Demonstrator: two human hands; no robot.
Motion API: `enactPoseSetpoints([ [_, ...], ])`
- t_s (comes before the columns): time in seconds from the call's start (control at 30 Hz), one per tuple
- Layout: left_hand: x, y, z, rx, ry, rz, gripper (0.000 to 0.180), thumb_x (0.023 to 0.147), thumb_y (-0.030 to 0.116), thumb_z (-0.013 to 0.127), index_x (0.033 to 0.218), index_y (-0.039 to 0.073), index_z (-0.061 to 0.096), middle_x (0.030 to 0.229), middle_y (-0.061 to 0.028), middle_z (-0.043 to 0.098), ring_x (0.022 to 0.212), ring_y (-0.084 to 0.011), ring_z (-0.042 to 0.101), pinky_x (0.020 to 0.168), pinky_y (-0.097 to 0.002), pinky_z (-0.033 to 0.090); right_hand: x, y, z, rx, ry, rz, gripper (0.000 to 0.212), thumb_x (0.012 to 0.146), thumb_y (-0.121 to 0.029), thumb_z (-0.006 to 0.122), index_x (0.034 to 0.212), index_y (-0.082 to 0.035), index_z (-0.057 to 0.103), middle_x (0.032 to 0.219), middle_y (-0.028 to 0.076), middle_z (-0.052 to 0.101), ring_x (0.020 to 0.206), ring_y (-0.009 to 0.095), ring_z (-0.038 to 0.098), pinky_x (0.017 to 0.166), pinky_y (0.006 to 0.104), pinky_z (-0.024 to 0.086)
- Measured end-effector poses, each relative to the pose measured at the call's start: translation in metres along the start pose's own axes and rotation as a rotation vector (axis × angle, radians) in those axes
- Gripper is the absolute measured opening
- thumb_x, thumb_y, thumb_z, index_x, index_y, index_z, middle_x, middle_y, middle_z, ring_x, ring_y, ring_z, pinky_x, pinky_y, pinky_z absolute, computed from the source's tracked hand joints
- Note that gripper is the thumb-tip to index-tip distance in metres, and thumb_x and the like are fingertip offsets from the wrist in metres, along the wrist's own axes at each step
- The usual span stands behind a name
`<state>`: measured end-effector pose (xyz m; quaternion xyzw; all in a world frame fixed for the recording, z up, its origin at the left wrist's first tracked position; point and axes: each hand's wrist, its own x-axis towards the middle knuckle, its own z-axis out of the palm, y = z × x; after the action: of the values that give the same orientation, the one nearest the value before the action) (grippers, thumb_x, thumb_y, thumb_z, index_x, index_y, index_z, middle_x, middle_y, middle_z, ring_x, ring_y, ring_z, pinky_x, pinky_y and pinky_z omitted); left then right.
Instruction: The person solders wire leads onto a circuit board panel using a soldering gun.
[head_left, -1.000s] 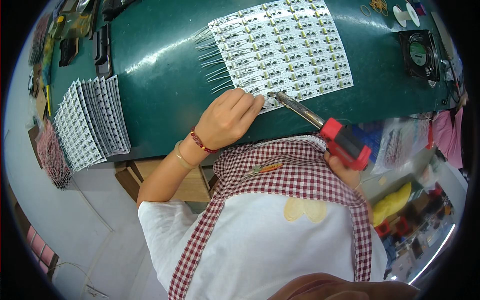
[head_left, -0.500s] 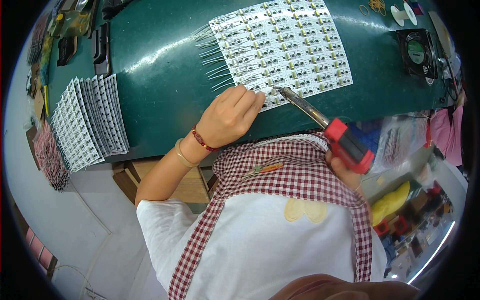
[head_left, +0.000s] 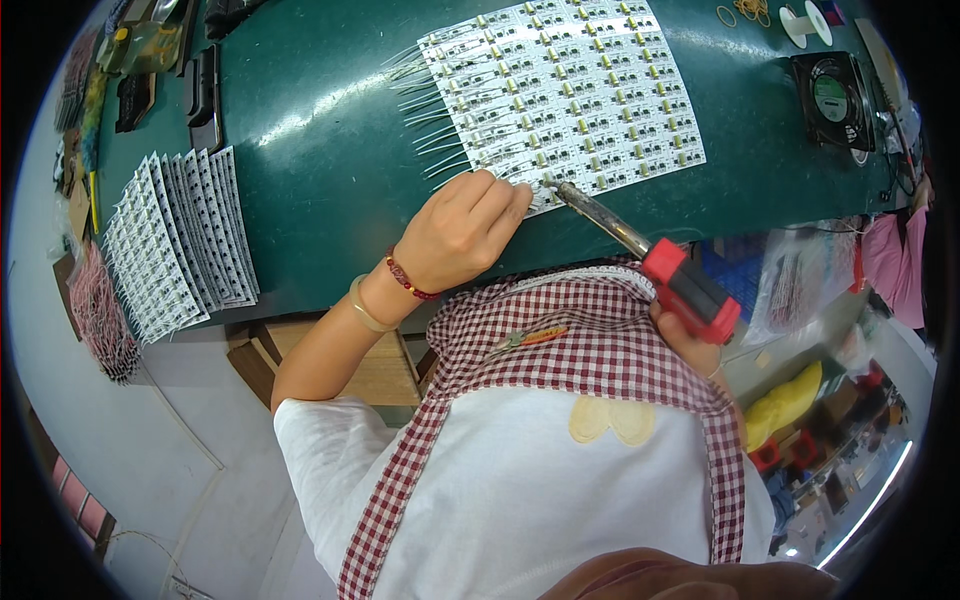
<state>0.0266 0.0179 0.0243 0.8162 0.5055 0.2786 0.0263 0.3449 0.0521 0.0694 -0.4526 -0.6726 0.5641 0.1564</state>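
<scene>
My left hand [head_left: 462,230] curls closed at the white rectangular circuit-board sheet [head_left: 600,95] on the green table [head_left: 330,190]; I can't tell if it pinches anything. The red-and-black-handled metal soldering iron [head_left: 665,262] is gripped by my right hand [head_left: 685,342].

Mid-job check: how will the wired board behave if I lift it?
The board looks thin, so it's probably light and may flex a little. Wires stick out past its left edge and could snag or bend. Small parts crowd its face, so pressing there might damage them.
</scene>
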Motion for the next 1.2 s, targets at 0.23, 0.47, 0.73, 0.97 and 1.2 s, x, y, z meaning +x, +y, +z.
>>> enactPoseSetpoints([
  [0.23, 0.001, 0.0, -0.001, -0.006, -0.011, -0.02, 0.03, 0.07, 0.001, 0.064, 0.1, -0.004, 0.065, 0.08, -0.0076, 0.053, 0.071, -0.0204, 0.055, 0.061, -0.0303, 0.048, 0.003, 0.0, 0.0, -0.085, -0.025, -0.099, 0.021, 0.076, -0.01, 0.069, 0.095, -0.002, 0.067, 0.083, 0.011, 0.064, 0.069, 0.024, 0.062, 0.062, 0.0305, 0.049],
  [0.47, -0.001, -0.001, 0.0, -0.055, 0.005, -0.028, 0.029, 0.071, 0.001, 0.063, 0.099, -0.003, 0.065, 0.08, -0.0077, 0.053, 0.071, -0.0206, 0.055, 0.06, -0.0305, 0.048, 0.001, 0.001, 0.003, -0.026, 0.032, -0.079, 0.021, 0.073, -0.01, 0.07, 0.092, -0.002, 0.067, 0.079, 0.01, 0.062, 0.065, 0.024, 0.061, 0.058, 0.0314, 0.047],
  [0.73, 0.0, -0.002, -0.002, -0.048, -0.015, -0.038, 0.028, 0.07, 0.001, 0.063, 0.098, -0.003, 0.065, 0.08, -0.0074, 0.053, 0.071, -0.0204, 0.055, 0.06, -0.0302, 0.048, 0.006, -0.007, -0.001, -0.175, -0.036, -0.096, 0.018, 0.074, -0.013, 0.07, 0.089, -0.003, 0.066, 0.078, 0.008, 0.062, 0.062, 0.021, 0.061, 0.057, 0.0302, 0.048],
  [0.97, 0.001, -0.003, -0.001, -0.047, -0.022, -0.034, 0.028, 0.07, 0.001, 0.063, 0.098, -0.003, 0.065, 0.08, -0.0073, 0.052, 0.071, -0.0202, 0.055, 0.061, -0.0299, 0.048, 0.003, -0.003, 0.0, -0.034, 0.025, -0.043, 0.021, 0.076, -0.019, 0.071, 0.089, -0.003, 0.066, 0.077, 0.007, 0.062, 0.063, 0.021, 0.063, 0.057, 0.0301, 0.049],
  [1.2, 0.0, -0.003, -0.001, -0.056, -0.024, -0.037, 0.027, 0.071, 0.002, 0.063, 0.098, -0.002, 0.065, 0.079, -0.0075, 0.052, 0.071, -0.0206, 0.054, 0.061, -0.0303, 0.047, 0.01, -0.008, 0.0, -0.217, -0.025, -0.177, 0.021, 0.071, -0.013, 0.07, 0.089, -0.004, 0.066, 0.075, 0.007, 0.06, 0.06, 0.022, 0.061, 0.054, 0.0304, 0.047],
])
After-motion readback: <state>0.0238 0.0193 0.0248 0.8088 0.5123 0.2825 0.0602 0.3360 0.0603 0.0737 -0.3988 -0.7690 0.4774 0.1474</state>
